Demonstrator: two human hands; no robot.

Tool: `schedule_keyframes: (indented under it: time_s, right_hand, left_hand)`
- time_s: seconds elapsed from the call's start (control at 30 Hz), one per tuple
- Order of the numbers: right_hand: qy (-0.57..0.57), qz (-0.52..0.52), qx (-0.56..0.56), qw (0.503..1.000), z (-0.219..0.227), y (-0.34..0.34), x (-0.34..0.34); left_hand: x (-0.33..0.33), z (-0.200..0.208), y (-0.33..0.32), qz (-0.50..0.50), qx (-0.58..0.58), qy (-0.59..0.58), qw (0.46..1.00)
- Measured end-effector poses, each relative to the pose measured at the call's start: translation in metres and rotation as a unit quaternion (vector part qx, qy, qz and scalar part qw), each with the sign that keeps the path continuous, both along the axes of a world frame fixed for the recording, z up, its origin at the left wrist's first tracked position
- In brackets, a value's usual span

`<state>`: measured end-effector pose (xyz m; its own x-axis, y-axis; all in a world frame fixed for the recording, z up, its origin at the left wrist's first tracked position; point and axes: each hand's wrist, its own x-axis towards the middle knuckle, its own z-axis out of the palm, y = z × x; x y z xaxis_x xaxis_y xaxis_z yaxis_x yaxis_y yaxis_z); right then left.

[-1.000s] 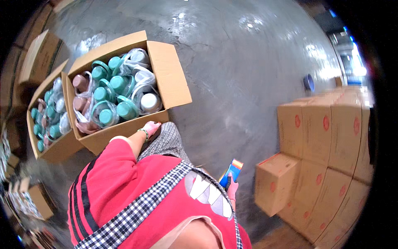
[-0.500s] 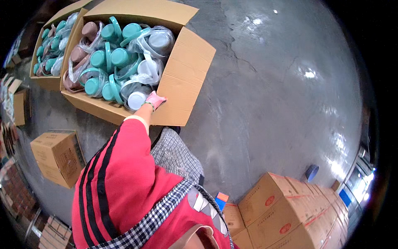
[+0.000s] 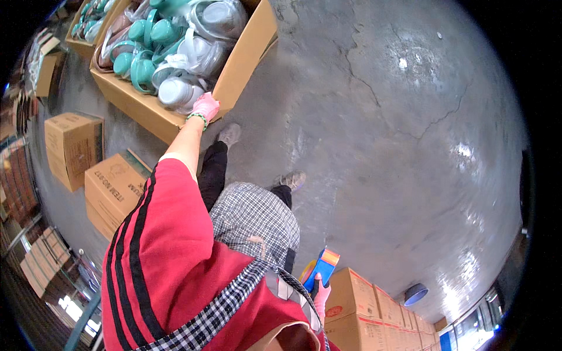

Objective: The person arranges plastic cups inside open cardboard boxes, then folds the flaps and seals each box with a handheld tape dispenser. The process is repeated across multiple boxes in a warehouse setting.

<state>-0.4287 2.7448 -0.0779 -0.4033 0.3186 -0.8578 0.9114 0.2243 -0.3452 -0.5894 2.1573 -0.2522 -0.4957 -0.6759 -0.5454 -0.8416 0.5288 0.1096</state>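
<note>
"One grey floor (image 3: 398,175), cracked and shiny; what's on it?"
"Stacked cartons (image 3: 353,295) low right, an open carton (image 3: 132,104) upper left."
"Both hands?"
"Left hand (image 3: 205,107): fingers closed on that carton's corner. Right hand (image 3: 321,294): fingers wrapped round a blue tool (image 3: 323,269)."

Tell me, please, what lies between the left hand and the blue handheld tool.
In the head view, one shoe, floor and the checked apron lie between the left hand and the blue handheld tool.
</note>
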Motion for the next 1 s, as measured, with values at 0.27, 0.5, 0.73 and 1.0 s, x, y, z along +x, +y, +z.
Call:
schedule_keyframes:
  time_s: [0.27, 0.5, 0.73, 1.0]
  right_hand:
    - [-0.047, -0.032, 0.085, 0.995, -0.016, 0.066, -0.006]
    - [-0.047, 0.026, 0.015, 0.998, -0.015, 0.002, -0.026]
    - [0.008, 0.108, -0.036, 0.993, 0.000, -0.073, -0.064]
    - [-0.006, 0.072, -0.028, 0.997, -0.015, -0.062, -0.050]
  left_hand:
    - [-0.018, 0.022, 0.134, -0.042, 0.061, 0.012, 0.997]
    - [-0.025, 0.088, 0.180, -0.281, 0.129, 0.108, 0.945]
    - [-0.049, 0.069, 0.070, -0.514, -0.092, 0.216, 0.825]
    - [-0.004, 0.064, 0.065, -0.363, -0.113, 0.062, 0.923]
